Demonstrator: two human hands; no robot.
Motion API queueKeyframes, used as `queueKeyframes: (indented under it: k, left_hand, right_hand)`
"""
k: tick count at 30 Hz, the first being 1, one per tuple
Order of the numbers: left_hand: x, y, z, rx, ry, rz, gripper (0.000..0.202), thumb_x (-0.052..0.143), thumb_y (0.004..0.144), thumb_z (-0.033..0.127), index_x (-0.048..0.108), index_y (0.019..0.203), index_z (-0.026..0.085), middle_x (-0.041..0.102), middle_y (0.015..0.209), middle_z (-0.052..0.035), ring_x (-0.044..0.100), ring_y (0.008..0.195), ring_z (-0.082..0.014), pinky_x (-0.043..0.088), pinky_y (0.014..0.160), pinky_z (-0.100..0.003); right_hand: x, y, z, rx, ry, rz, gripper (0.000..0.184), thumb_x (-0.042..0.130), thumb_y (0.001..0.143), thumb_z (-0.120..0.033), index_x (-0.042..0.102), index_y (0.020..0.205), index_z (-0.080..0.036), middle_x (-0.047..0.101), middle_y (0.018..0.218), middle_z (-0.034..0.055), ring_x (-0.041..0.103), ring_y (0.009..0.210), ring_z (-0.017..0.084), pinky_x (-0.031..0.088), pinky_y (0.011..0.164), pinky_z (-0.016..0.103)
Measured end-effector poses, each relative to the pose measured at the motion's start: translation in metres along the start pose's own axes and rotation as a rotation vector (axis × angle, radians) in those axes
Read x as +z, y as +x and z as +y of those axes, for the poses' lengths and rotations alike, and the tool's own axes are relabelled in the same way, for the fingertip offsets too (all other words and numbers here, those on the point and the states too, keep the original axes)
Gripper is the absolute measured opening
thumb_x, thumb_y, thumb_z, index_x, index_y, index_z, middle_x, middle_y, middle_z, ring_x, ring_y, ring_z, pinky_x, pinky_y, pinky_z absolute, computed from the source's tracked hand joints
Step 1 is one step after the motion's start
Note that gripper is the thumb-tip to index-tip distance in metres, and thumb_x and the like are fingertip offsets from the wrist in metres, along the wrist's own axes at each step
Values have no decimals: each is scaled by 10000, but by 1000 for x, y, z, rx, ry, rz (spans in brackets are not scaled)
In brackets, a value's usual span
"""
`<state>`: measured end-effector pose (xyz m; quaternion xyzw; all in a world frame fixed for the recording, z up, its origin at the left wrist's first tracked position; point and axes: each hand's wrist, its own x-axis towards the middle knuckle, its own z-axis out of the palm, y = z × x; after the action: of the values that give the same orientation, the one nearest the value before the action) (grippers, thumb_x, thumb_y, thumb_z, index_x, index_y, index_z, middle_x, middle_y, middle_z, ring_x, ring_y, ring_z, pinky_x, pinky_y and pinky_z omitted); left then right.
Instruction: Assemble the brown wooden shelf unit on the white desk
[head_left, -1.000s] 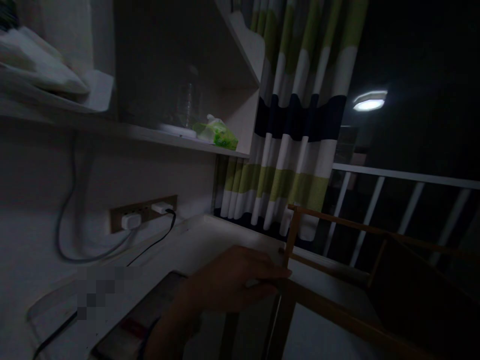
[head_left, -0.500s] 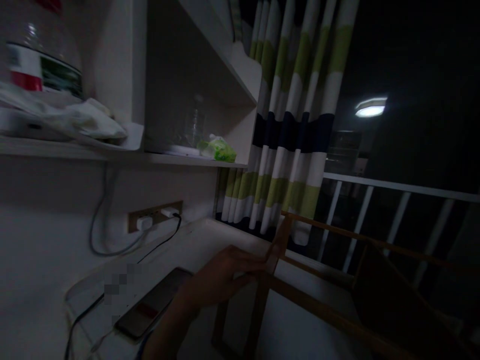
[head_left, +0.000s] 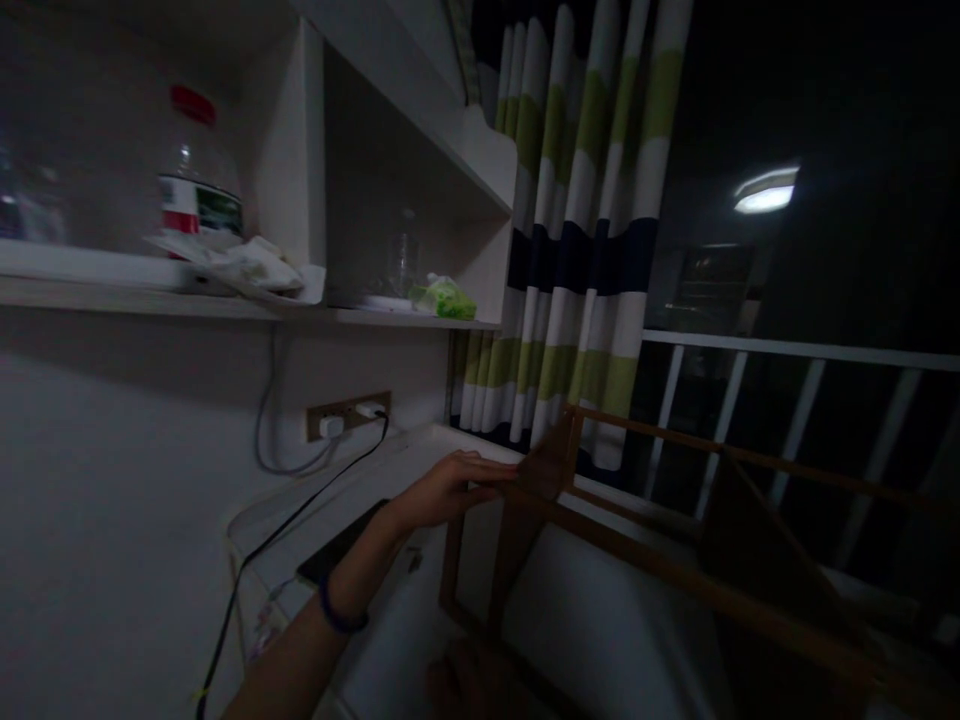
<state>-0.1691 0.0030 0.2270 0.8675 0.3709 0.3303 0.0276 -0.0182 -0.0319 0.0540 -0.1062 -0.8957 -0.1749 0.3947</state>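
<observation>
A brown wooden rack (head_left: 622, 545), made of thin rails and side panels, stands tilted on the white desk. My left hand (head_left: 454, 487) grips its near upper corner, fingers stretched along the top and thumb below. A dark band circles that wrist. Low in the view, my right hand (head_left: 469, 680) is dim and partly cut off beside the rack's lower rail. Its fingers look curled, but darkness hides whether they hold the rail. Partly behind my left forearm lies a dark phone (head_left: 341, 545) on the desk.
A wall shelf (head_left: 405, 318) holds a red-capped bottle (head_left: 199, 190), crumpled paper, a clear bottle and a green packet (head_left: 446, 298). Plugs sit in a wall socket strip (head_left: 349, 415), with a black cable trailing down. A striped curtain (head_left: 577, 260) and white railing (head_left: 810, 350) stand behind.
The view has shifted, bringing more of the left shelf into sight. My left hand stays at the rack's corner, and the rack's angle looks changed. My right hand has appeared at the bottom.
</observation>
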Motion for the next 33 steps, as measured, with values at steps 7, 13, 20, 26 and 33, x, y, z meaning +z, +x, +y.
queueKeyframes:
  k: [7,13,20,26,33]
  left_hand:
    - [6,-6,-5,27,49,62,316,462,829,302,506,1139,266,564,1171,-30,538,971,-142,344,816,-286]
    - [4,-8,-4,9,75,37,317,450,834,312,489,1148,295,566,1169,-3,530,929,-134,333,789,-285]
    - [7,-10,-4,3,42,84,303,458,832,286,500,1132,311,580,1148,10,523,960,-133,326,814,-295]
    - [6,-9,-10,-6,43,62,316,463,827,302,498,1140,303,576,1156,5,531,973,-139,353,823,-297]
    - [-17,5,-2,-58,51,-114,332,551,765,242,548,1085,329,623,1076,30,581,958,-160,415,799,-257]
  right_hand:
    - [10,-13,3,59,-76,144,140,471,812,-218,592,883,-220,672,808,-14,629,709,119,511,579,189]
    - [-19,10,21,201,-169,293,252,372,847,-197,616,864,-258,669,678,-31,611,498,79,460,420,112]
    - [-60,72,41,150,33,524,133,485,766,-65,530,714,-179,668,776,45,625,761,122,510,652,197]
    - [-50,77,49,262,77,593,125,531,753,-84,581,799,-189,663,825,37,607,741,107,508,615,186]
    - [-51,64,67,230,19,409,163,498,810,-206,606,931,-209,680,769,-2,627,648,93,510,576,112]
